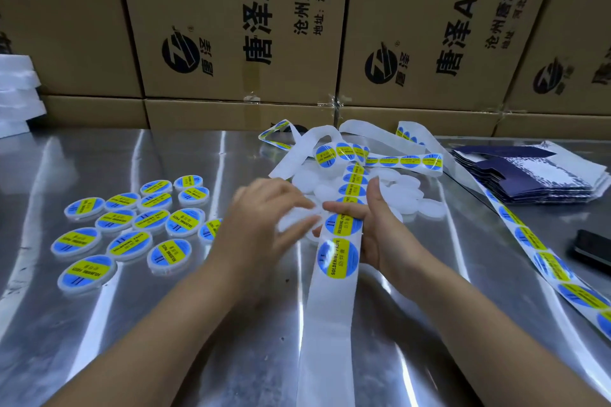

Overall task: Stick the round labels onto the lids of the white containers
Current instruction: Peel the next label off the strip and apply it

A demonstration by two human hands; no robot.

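Gripping the label strip (337, 261) over the middle of the bench (165, 340) with the right hand (380, 231), fingers curled round it, thumb raised; stretching the left hand (264, 211), fingers straight and blurred, onto a bare white container (294, 221). Showing "SOLDERING PASTE" on labelled containers (129, 221) near the left edge.

Overhead glare streaks on table (139, 155), blurred left hand (264, 208)

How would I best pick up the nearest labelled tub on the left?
Probably from above, pinching the white rim of the nearest labelled container across its left and right edges: it lies flat and low, and other containers crowd its far side.
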